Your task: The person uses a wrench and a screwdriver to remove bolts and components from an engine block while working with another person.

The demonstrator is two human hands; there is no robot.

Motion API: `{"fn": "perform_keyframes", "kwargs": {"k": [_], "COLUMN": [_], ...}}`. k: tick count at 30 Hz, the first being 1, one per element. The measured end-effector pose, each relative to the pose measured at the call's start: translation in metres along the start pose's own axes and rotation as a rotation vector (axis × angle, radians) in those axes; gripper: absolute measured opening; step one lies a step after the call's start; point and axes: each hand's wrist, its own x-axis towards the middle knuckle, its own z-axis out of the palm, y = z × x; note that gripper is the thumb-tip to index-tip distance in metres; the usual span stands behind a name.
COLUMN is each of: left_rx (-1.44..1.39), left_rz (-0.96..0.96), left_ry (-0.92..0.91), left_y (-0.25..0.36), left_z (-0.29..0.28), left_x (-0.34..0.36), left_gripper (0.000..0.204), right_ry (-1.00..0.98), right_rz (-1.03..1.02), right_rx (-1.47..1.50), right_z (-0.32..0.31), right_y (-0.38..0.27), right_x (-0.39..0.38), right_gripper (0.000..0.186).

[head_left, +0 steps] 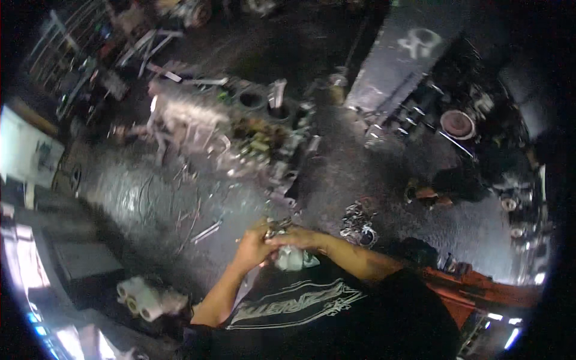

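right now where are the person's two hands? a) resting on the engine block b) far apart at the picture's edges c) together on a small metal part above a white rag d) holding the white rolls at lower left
c: the left hand and right hand meet on a small metal part, with a white rag just beneath, apart from the engine block and white rolls.

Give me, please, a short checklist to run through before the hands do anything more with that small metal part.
1. Both hands on the part: left hand and right hand meet around the small metal part: ok.
2. Firmness of grip: blurred, cannot tell.
3. White cloth under the hands: present, ok.
4. Loose metal pieces lying on the floor by the right hand: not ok.
5. Engine block ahead, apart from the hands: ok.
6. Lighting: dim, not ok.
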Motion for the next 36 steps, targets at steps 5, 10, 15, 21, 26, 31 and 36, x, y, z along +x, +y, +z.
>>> {"fn": "perform_keyframes", "kwargs": {"k": [5,10,15,21,26,31,36], "left_rx": [0.057,0.061,-0.155,-0.154,-0.063,-0.056,-0.495], "left_rz": [-0.177,-0.195,-0.343,-0.952,-1.073,-1.298,-1.193], "left_ry": [0.267,0.373,0.538,0.544,0.514,0.508,0.595], "left_y": [-0.075,-0.086,-0.144,-0.26,-0.295,-0.28,-0.306], "left_z": [-0.078,-0.125,-0.167,-0.168,-0.134,-0.115,-0.096], "left_x": [-0.071,-0.104,-0.11,-0.156,-0.185,-0.162,-0.088], "left_gripper": [0.03,0.042,0.045,0.026,0.03,0.026,0.024], "right_ry": [0.241,0.03,0.314,0.898,1.322,1.012,0.89], "right_rz": [0.213,0.158,0.195,-0.194,-0.833,-0.022,-0.193], "right_rx": [0.592,0.194,-0.188,0.032,-0.257,-1.013,-0.568], "right_z": [0.086,0.099,0.067,-0.066,-0.256,-0.364,-0.221], "right_y": [0.019,-0.019,-0.051,-0.11,-0.119,-0.018,0.061], "right_x": [0.113,0.16,0.196,0.267,0.368,0.447,0.358], "right_gripper": [0.034,0.046,0.056,0.054,0.036,0.039,0.01]}}
